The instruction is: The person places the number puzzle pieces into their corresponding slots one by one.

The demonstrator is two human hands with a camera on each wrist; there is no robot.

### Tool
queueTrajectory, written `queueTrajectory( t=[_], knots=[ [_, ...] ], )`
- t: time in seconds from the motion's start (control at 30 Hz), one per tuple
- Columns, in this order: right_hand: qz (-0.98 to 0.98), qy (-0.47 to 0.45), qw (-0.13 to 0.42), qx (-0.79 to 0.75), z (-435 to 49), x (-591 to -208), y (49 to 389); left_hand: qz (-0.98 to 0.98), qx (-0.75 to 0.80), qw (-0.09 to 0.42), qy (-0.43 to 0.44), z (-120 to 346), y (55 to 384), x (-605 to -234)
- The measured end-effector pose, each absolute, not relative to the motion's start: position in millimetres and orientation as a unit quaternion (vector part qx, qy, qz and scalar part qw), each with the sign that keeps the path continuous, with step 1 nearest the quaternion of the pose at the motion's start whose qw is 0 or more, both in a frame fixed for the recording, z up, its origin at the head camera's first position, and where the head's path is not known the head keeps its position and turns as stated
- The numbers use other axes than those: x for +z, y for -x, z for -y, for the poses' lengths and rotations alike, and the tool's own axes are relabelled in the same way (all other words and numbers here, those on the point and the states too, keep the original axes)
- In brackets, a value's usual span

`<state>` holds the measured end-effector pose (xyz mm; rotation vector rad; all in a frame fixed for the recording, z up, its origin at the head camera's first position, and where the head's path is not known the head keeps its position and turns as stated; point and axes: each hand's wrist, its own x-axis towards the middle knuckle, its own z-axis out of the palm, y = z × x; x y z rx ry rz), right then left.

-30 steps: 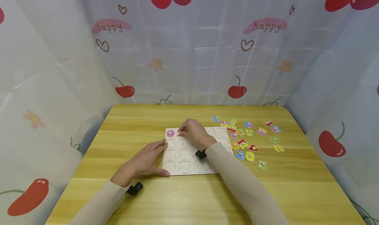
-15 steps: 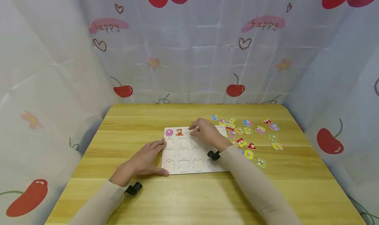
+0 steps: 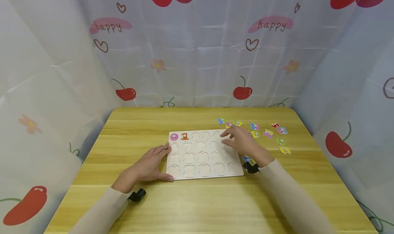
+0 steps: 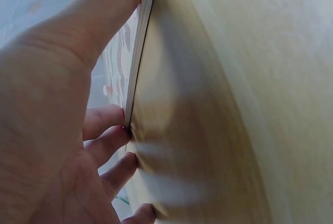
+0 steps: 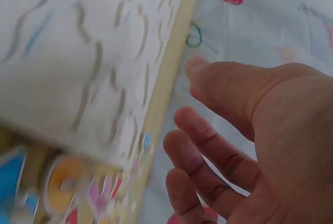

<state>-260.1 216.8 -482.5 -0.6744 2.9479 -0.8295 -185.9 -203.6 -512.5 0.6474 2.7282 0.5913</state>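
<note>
Left grip (image 3: 150, 164) loose, right grip (image 3: 241, 141) released: I'd brace the board (image 3: 197, 161), pinch knobbed pieces (image 3: 268, 133) nearer the desk's (image 3: 197, 206) right edge.

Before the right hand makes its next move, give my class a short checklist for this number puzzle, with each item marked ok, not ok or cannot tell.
1. Board lying on the table: ok.
2. Left hand touching the board: ok, at its left edge and near-left corner.
3. Right hand free to pick up: ok, no piece between its fingers.
4. Purple 0 and orange 1 side by side in the far row: ok.
5. Both pressed fully down: cannot tell, too small.
6. All loose number pieces in plain sight: not ok, the right hand covers some in the head view.
</note>
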Motion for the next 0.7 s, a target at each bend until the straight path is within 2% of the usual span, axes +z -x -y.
queueTrajectory(
  t=[0.4, 0.7],
  knots=[
    [-0.942, 0.186, -0.010, -0.279, -324.2, -481.4, 226.7, -0.942, 0.209, 0.134, -0.228, 203.6, 186.3, -515.8],
    [-0.943, 0.183, 0.018, -0.277, -344.4, -490.0, 207.4, -0.942, 0.208, 0.131, -0.228, 203.9, 185.7, -513.7]
  ],
)
